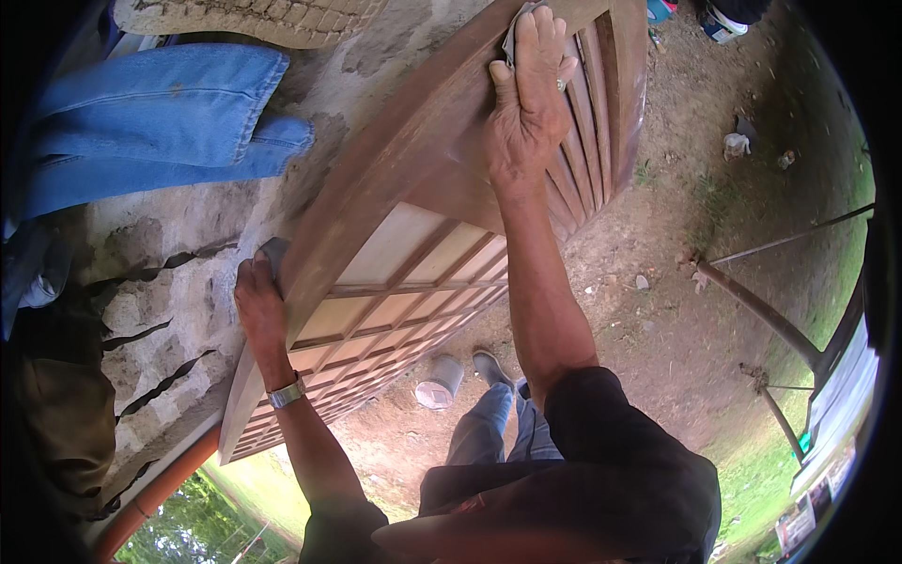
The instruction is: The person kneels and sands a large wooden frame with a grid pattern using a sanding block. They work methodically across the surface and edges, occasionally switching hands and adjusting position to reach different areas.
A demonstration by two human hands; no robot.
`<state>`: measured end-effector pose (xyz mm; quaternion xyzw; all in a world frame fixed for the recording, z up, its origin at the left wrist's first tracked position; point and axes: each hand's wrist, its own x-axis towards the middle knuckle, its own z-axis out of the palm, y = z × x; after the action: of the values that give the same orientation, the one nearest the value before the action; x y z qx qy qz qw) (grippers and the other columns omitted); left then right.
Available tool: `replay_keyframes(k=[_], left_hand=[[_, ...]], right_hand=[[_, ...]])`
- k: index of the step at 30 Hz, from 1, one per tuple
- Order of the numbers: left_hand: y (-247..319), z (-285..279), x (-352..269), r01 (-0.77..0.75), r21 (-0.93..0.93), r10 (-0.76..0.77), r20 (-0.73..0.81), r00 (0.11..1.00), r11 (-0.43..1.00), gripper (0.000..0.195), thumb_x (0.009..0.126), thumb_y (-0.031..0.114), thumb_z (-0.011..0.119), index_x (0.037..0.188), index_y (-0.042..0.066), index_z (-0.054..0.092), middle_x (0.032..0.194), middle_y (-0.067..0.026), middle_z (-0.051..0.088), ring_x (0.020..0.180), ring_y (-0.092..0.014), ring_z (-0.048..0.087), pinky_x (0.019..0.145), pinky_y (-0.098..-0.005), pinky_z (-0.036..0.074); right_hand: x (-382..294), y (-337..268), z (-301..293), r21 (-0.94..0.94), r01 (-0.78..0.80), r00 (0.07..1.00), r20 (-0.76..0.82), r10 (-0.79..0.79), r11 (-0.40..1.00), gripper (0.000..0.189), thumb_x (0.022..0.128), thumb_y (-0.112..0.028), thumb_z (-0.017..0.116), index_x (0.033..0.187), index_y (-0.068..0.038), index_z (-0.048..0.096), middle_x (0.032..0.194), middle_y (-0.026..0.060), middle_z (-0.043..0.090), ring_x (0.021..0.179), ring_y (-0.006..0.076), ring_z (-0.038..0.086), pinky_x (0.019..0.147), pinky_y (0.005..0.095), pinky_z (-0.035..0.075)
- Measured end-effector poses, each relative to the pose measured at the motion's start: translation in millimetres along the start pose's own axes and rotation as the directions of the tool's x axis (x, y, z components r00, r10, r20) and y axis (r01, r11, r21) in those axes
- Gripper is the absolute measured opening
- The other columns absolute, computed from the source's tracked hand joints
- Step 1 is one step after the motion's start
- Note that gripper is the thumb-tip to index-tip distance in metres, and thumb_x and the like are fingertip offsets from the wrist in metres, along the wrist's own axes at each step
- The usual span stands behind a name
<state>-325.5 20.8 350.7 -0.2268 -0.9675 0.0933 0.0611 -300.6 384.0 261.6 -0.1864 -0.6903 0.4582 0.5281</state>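
Note:
A brown wooden door (394, 169) leans slantwise before me, with a grid of pale panels (373, 310) and fanned slats (581, 127) at its far end. My right hand (532, 106), wearing a ring, lies almost flat on the door's frame near that end. Under its fingers is a grey sheet, apparently sandpaper (513, 39). My left hand (261, 299), a metal watch (285, 391) at its wrist, is curled by the door's left edge. A dark grey piece (275, 252) sits at those fingertips against the edge; its material cannot be made out.
Blue jeans (169, 106) and a shoe sole (246, 17) lie on the rough masonry wall (183, 296) to the left. A cylindrical container (438, 384) stands on the dirt ground by my boot (492, 368). Metal poles (764, 307) rise at right; tubs (722, 27) sit top right.

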Motion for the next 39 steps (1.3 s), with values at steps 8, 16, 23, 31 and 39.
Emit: replay_keyframes(k=[8, 16, 23, 31, 39], left_hand=[[11.5, -2.8, 6.4, 0.208, -0.254, -0.203, 0.046, 0.978, 0.945, 0.039, 0.111, 0.027, 0.043, 0.105, -0.007, 0.062, 0.101, -0.034, 0.059, 0.097, -0.056, 0.056, 0.082, -0.0588, 0.038], [9.8, 3.3, 7.3, 0.134, -0.206, -0.138, -0.004, 0.99, 0.969, 0.038, 0.11, 0.027, 0.044, 0.107, -0.006, 0.063, 0.1, -0.0328, 0.064, 0.091, -0.054, 0.064, 0.079, -0.0602, 0.047], [19.5, 0.5, 10.0, 0.328, -0.314, -0.331, 0.046, 0.943, 0.891, 0.037, 0.11, 0.029, 0.047, 0.107, -0.006, 0.061, 0.095, -0.0372, 0.067, 0.093, -0.052, 0.069, 0.077, -0.0601, 0.054], [29.2, -18.9, -1.8, 0.168, -0.653, -0.417, -0.246, 0.875, 0.738, 0.036, 0.111, 0.031, 0.051, 0.108, -0.004, 0.059, 0.092, -0.0298, 0.071, 0.09, -0.046, 0.073, 0.072, -0.0509, 0.059], [3.8, -24.3, -114.5, -0.119, -0.983, -0.542, -0.024, 0.84, -0.141, 0.027, 0.108, 0.025, 0.064, 0.098, 0.0, 0.064, 0.085, 0.0013, 0.06, 0.072, -0.008, 0.053, 0.066, -0.0293, 0.055]], right_hand=[[-82.6, -44.4, -5.5, -0.017, 0.237, 0.876, 0.435, -0.206, 0.971, 0.057, 0.092, -0.005, 0.066, 0.148, -0.008, 0.058, 0.161, 0.0132, 0.05, 0.158, 0.0303, 0.033, 0.128, 0.0626, 0.011], [-48.2, -51.9, -4.6, -0.126, 0.0, 0.943, 0.33, 0.042, 0.992, 0.045, 0.099, -0.003, 0.065, 0.143, -0.008, 0.064, 0.157, 0.0089, 0.056, 0.152, 0.028, 0.043, 0.132, 0.0482, 0.014], [-186.3, -120.8, -87.8, 0.087, -0.459, 0.656, 0.705, 0.27, 0.884, 0.027, 0.103, -0.01, 0.063, 0.129, -0.008, 0.07, 0.116, 0.0154, 0.076, 0.107, 0.0284, 0.075, 0.1, 0.0392, 0.056], [-219.7, -118.5, -231.2, -0.399, -0.368, 0.575, 0.613, 0.543, 0.84, 0.023, 0.096, -0.01, 0.067, 0.118, -0.008, 0.074, 0.096, 0.0202, 0.076, 0.089, 0.0398, 0.075, 0.078, 0.0439, 0.059], [-277.2, -151.7, -395.6, -0.646, -0.412, 0.64, 0.297, 0.709, 0.643, 0.02, 0.093, -0.011, 0.07, 0.11, -0.001, 0.076, 0.092, 0.0152, 0.077, 0.088, 0.0235, 0.075, 0.08, 0.0363, 0.057]])
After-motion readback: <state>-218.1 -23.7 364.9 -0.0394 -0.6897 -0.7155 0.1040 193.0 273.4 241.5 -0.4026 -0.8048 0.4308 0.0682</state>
